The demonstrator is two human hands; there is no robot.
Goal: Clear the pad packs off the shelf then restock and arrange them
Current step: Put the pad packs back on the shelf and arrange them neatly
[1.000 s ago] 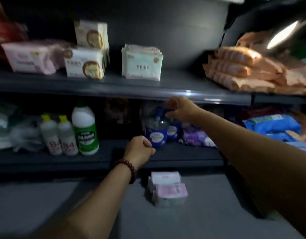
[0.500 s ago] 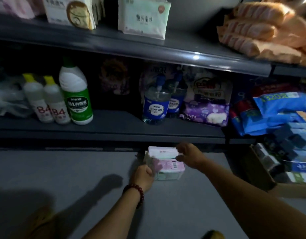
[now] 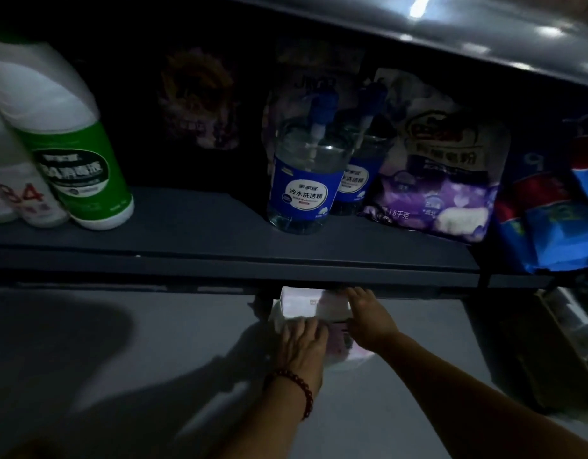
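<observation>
Two pad packs lie stacked on the grey floor, just under the front edge of the lower shelf. The white pack is on top toward the shelf; the pink pack lies nearer me. My left hand, with a red bead bracelet on the wrist, lies over the left side of the stack with its fingers on the packs. My right hand grips the stack's right side, fingers reaching over the white pack. The lighting is dim, so the exact finger hold is hard to see.
On the lower shelf stand a green-labelled white bottle, smaller white bottles, two blue-labelled pump bottles, a purple bag and blue packs. A cardboard box sits on the floor at right.
The view has dropped and closed in on the lower shelf and floor. Both hands have come down from shelf height onto the stacked packs on the floor and now cover more of them.
</observation>
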